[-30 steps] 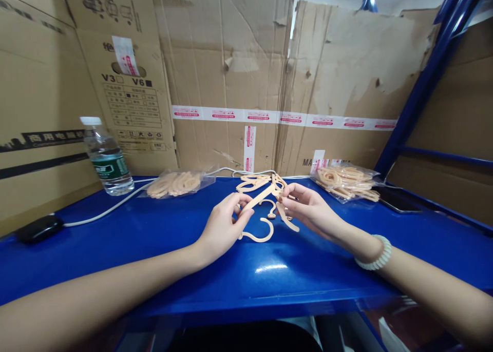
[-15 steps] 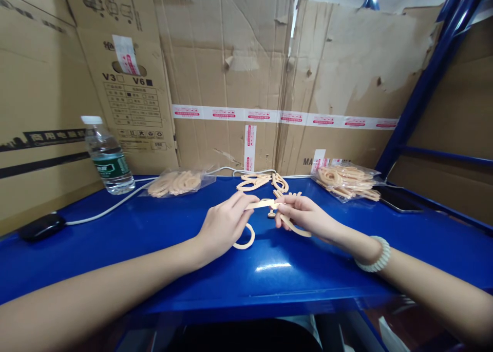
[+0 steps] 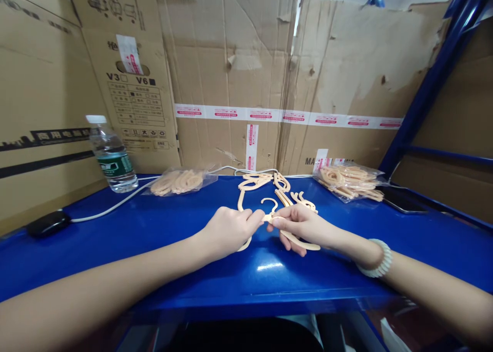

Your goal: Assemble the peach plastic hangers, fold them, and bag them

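Observation:
In front of me, a beige plastic folding hanger (image 3: 276,206) is held between both hands, its hook pointing up and away from me. My left hand (image 3: 233,230) pinches it near the centre joint, fingers closed. From the other side my right hand (image 3: 304,226) grips it with thumb and fingers, and a curved hanger arm (image 3: 302,242) sticks out below that hand. The fingers partly hide the joint. A curved beige strip (image 3: 241,200) shows above my left hand and another curved end (image 3: 245,246) below it; whether they belong to the held hanger I cannot tell.
Loose beige hanger parts (image 3: 254,180) lie behind my hands, with more pieces (image 3: 304,202) by the right hand. Clear bags of parts stand left (image 3: 177,181) and right (image 3: 348,180). A water bottle (image 3: 115,164), black mouse (image 3: 49,223), phone (image 3: 404,202) and cardboard walls (image 3: 227,59) surround the blue table (image 3: 185,285).
Both hands have lowered slightly toward me and moved closer together at the joint. The hanger's hook now shows upright above the fingers, and my left hand has turned knuckles-up.

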The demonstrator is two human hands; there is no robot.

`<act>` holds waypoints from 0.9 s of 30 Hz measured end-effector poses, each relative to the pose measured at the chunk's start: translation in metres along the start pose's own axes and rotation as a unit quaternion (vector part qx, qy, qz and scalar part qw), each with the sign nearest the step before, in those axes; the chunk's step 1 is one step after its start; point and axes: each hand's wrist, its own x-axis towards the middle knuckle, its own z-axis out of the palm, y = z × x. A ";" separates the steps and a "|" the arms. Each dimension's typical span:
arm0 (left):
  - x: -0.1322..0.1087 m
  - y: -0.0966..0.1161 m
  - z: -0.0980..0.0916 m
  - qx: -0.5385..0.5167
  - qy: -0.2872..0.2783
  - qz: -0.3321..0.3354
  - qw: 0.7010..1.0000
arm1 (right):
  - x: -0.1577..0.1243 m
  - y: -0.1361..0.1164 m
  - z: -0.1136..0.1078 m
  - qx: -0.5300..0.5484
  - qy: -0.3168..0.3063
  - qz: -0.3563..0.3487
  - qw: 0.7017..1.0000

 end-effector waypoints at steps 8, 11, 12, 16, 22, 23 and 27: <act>0.002 -0.001 -0.012 0.009 -0.046 0.037 0.998 | -0.002 0.000 0.007 -0.059 0.036 -0.013 0.997; 0.004 0.001 -0.013 -0.012 -0.090 0.019 0.996 | -0.006 -0.001 0.011 -0.107 0.054 -0.046 0.992; 0.004 0.001 -0.012 -0.023 -0.112 0.001 0.993 | -0.007 -0.002 0.013 -0.142 0.066 -0.068 0.985; 0.007 0.002 -0.011 -0.089 -0.173 -0.095 0.976 | -0.011 -0.008 0.018 -0.242 0.099 -0.136 0.955; 0.011 -0.004 -0.011 -0.379 -0.093 -0.291 0.873 | -0.010 -0.018 -0.009 -0.168 0.190 -0.155 0.955; 0.011 -0.005 -0.011 -0.437 -0.084 -0.327 0.834 | -0.009 -0.019 -0.019 -0.179 0.229 -0.175 0.941; 0.015 -0.008 -0.014 -0.621 -0.084 -0.448 0.638 | -0.008 -0.015 -0.064 -0.302 0.317 -0.241 0.866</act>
